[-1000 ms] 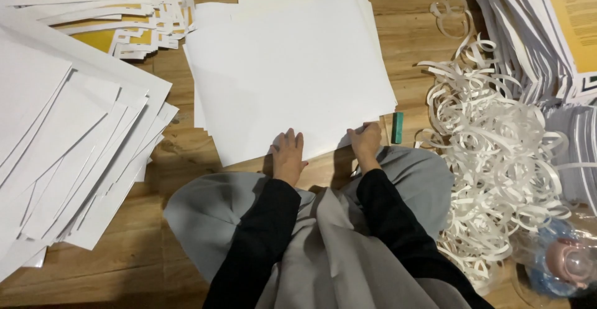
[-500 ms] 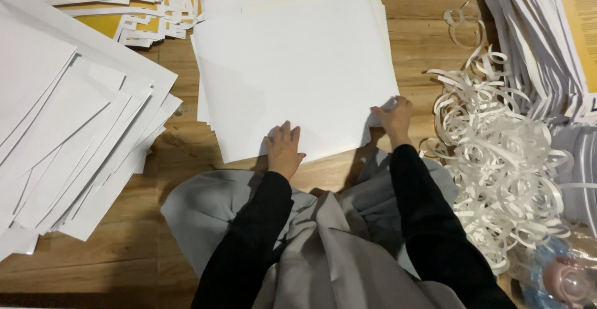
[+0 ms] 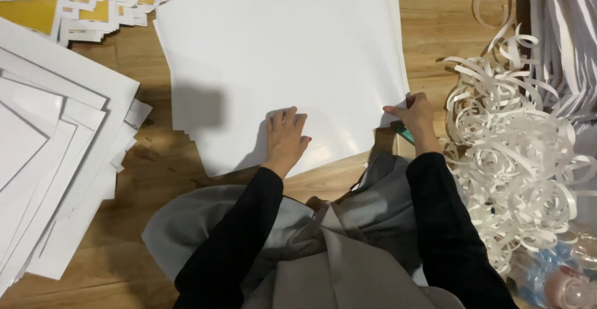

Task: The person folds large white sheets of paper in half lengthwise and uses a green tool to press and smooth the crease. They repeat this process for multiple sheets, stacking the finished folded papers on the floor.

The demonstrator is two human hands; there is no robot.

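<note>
Left hand (image 3: 285,138): flat, fingers spread, palm pressed down on the near edge of the large white paper sheet stack (image 3: 280,60). Grips nothing; just bears on the top sheet.

Right hand (image 3: 415,113): at the stack's near right corner, thumb and fingers pinched on the sheet edge. A small teal object (image 3: 407,136) shows just beneath the hand; cannot tell what it is, or whether the hand holds it.

Stack lies on the brown wooden plank floor (image 3: 158,172), centre of scene, running from the hands to the far edge of view. Slightly skewed, near edge rising to the right. Long axis cannot be told; far end is cut off.

Left: overlapping pile of white sheets (image 3: 50,160), fanned, apart from the stack. Far left: smaller yellow-and-white printed cards (image 3: 81,10), heaped.

Right: tangled heap of curled white paper strips (image 3: 516,153), just beside the right hand. Near right corner: clear plastic bottle with pink cap (image 3: 563,284), partly cut off.

Grey cloth lap (image 3: 311,240) and black sleeves (image 3: 239,234) in the near foreground.
</note>
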